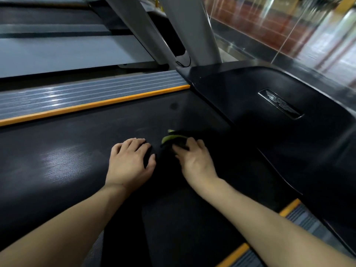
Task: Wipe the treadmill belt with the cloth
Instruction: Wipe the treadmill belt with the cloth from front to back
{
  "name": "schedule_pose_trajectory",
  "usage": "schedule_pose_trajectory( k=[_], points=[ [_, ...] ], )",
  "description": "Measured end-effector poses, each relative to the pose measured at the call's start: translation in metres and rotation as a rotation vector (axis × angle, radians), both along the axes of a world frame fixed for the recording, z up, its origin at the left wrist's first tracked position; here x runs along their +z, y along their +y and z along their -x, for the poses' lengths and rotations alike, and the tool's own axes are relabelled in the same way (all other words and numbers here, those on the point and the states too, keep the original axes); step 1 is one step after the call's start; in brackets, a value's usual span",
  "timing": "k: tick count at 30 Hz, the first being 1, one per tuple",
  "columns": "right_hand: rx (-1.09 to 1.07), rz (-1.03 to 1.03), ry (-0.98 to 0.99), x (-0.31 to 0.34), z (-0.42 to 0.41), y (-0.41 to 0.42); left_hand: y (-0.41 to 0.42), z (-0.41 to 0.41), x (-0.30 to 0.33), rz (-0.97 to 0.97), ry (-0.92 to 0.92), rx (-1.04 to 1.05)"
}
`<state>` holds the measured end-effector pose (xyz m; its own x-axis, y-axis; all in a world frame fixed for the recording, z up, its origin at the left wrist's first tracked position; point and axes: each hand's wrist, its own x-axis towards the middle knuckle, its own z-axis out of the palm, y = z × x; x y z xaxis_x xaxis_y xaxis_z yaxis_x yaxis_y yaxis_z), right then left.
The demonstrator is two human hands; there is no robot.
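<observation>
The black treadmill belt fills the middle of the view. A dark cloth with a yellow-green edge lies flat on it near the front hood. My left hand presses palm-down on the cloth's left part, fingers spread. My right hand presses on its right part, fingertips on the bunched green edge. Both forearms reach in from the bottom. The cloth's outline is hard to tell from the dark belt.
A glossy black motor hood with a silver badge rises to the right. Grey ribbed side rails with orange strips run along both belt edges. Silver uprights stand behind. Another treadmill lies at the far left.
</observation>
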<state>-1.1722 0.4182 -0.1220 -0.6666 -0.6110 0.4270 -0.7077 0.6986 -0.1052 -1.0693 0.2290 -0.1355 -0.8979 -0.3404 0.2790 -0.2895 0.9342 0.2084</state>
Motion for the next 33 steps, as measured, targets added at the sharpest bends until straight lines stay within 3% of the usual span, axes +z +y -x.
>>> schedule_pose_trajectory(
  k=[3, 7, 10, 12, 18, 20, 23, 26, 28, 33],
  points=[
    [0.079, -0.018, -0.01, 0.003, 0.016, 0.017, -0.001, 0.0, 0.0, 0.002, -0.004, -0.005],
    [-0.248, -0.011, 0.051, 0.007, 0.089, 0.084, 0.0, 0.001, -0.001, -0.009, -0.007, -0.002],
    [-0.391, -0.022, 0.038, 0.006, 0.087, 0.084, 0.0, 0.002, -0.001, -0.008, -0.008, 0.004],
    [-0.331, -0.01, 0.023, 0.005, 0.057, 0.058, 0.001, 0.002, -0.001, -0.015, 0.0, 0.006],
    [0.139, 0.017, -0.062, 0.006, -0.029, 0.006, 0.0, 0.001, 0.0, -0.007, 0.014, 0.0],
    [0.112, -0.029, -0.064, 0.007, -0.003, 0.026, 0.001, 0.0, 0.0, -0.012, 0.019, -0.002],
    [-0.167, -0.031, 0.017, 0.008, 0.062, 0.079, 0.0, 0.001, 0.0, -0.022, 0.0, 0.002],
    [-0.354, 0.01, 0.016, 0.01, 0.067, 0.086, -0.001, 0.001, 0.0, -0.024, -0.012, 0.001],
    [-0.315, 0.007, 0.013, 0.01, 0.038, 0.059, -0.001, 0.001, 0.0, -0.03, -0.011, -0.003],
    [0.047, -0.013, -0.05, 0.008, -0.032, 0.014, -0.001, 0.0, 0.002, -0.011, -0.009, 0.006]
  ],
)
